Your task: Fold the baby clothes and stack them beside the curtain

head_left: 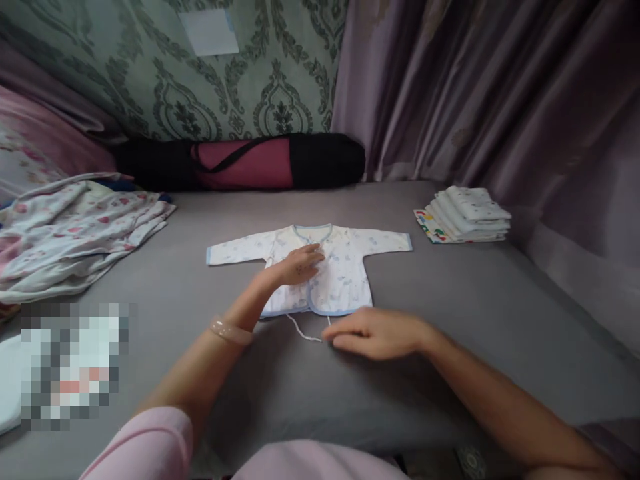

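Note:
A white baby jacket (343, 270) with pale blue prints and blue edging lies spread on the grey sheet. Its sleeves stretch out to both sides, and its neckline faces away from me. My left hand (301, 265) rests on the chest of the jacket near the front edge, fingers slightly apart. At the lower hem, my right hand (377, 333) has thumb and fingers pinched at the end of a thin white tie string. Another white tie string (300, 330) trails loose from the hem onto the sheet, its tip close to my right fingertips.
Folded baby clothes (465, 213) are stacked at the right. A crumpled printed cloth (75, 233) lies at the left, with a partly blurred white item (13, 373) nearer me. Along the wall stretches a long black and maroon bag (250, 163). Purple curtains (425, 87) hang behind.

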Available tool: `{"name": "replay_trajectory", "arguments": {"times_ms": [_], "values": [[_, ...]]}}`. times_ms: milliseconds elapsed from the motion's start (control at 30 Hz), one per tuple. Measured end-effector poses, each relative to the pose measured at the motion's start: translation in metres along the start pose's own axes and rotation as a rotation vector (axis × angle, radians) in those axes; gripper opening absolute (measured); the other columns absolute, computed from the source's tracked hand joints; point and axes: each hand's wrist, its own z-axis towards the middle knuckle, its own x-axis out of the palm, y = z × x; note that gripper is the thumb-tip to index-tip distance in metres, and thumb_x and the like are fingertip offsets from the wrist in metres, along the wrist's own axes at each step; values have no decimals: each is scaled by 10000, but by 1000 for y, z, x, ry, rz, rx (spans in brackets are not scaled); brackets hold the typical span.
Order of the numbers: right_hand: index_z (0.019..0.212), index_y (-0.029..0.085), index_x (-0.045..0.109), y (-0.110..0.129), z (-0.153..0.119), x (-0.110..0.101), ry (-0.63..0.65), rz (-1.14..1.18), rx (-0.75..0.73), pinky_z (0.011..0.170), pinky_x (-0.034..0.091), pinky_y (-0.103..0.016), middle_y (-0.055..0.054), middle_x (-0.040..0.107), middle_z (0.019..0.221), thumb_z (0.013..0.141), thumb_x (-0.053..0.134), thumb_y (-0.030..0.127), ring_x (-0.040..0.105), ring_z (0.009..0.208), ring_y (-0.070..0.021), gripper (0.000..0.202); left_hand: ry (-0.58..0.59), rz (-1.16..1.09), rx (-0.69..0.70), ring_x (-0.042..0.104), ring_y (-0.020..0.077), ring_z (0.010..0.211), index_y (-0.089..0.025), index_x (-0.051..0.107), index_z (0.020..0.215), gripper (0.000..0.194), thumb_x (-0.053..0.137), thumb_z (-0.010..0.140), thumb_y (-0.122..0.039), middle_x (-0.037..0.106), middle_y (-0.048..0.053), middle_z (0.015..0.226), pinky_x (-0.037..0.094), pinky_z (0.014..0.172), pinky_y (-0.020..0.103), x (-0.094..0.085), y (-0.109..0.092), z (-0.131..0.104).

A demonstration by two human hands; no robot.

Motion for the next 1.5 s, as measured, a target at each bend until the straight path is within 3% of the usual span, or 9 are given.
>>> {"name": "replay_trajectory", "arguments": {"times_ms": [67, 167, 233, 300, 500, 700, 867, 1067, 1500], "values": [[1178, 198, 670, -23, 3, -34, -191, 137, 118, 896, 501, -322, -48, 723, 1062, 931, 468, 369, 664, 976, -186, 362, -66, 21, 0, 362, 279, 1381, -136, 538, 1268, 383, 455, 900, -204, 384, 195, 1481, 338, 1098, 422, 0, -5, 4], [1099, 145, 685, -76, 5, -89, -706, 219, 296, 860, 509, -335, -105, 705, 1093, 918, 457, 327, 670, 949, -189, 344, -153, 0, 45, 435, 261, 1332, -143, 548, 1242, 362, 438, 901, -191, 466, 185, 1416, 373, 1080, 416, 3, -7, 15], [1175, 103, 638, -113, 0, -118, -1048, 158, 544, 794, 516, -295, -141, 696, 1099, 935, 376, 258, 675, 912, -172, 387, -198, -30, 91, 471, 253, 1300, -142, 551, 1234, 359, 434, 898, -194, 513, 181, 1366, 392, 1069, 412, 8, -5, 23], [1162, 84, 646, -143, -7, -136, -1214, -37, 884, 751, 503, -253, -135, 707, 1054, 908, 373, 186, 669, 908, -172, 386, -232, -61, 130, 507, 255, 1260, -144, 558, 1220, 360, 442, 882, -191, 552, 176, 1315, 408, 1058, 422, 14, -2, 33], [934, 100, 742, -180, -13, -133, -1157, -138, 1156, 829, 477, -286, -162, 720, 947, 778, 532, 117, 653, 1002, -270, 263, -254, -90, 203, 563, 262, 1167, -138, 566, 1135, 334, 442, 826, -121, 610, 156, 1199, 459, 1005, 432, 28, -8, 65], [1036, 28, 714, -183, -4, -128, -1081, -172, 1211, 901, 468, -384, -265, 658, 1109, 790, 559, 179, 605, 1106, -351, 327, -283, -32, 94, 543, 262, 1195, -123, 543, 1163, 356, 434, 824, -129, 586, 179, 1238, 441, 1023, 423, 32, -18, 94], [858, 83, 740, -186, -10, -132, -1071, -122, 1200, 834, 493, -360, -229, 693, 978, 745, 598, 186, 648, 1012, -326, 209, -280, 50, 1, 418, 309, 1333, -62, 460, 1287, 447, 438, 903, -290, 480, 252, 1379, 328, 1102, 484, 38, -18, 113], [631, 161, 641, -183, -19, -137, -1165, 33, 1095, 641, 488, -252, -15, 575, 538, 723, 612, 190, 657, 758, -224, 100, -129, 64, -163, 226, 343, 1432, -17, 331, 1408, 635, 390, 942, -443, 291, 274, 1506, 236, 1142, 481, 46, -23, 120], [705, 171, 533, -121, 0, -152, -1450, 532, 679, 356, 346, -144, 47, 520, 554, 857, 561, 187, 449, 432, -71, 155, 15, 90, -222, 148, 332, 1453, -59, 219, 1478, 790, 401, 910, -578, 187, 225, 1562, 188, 1151, 442, 33, -30, 120]]}}
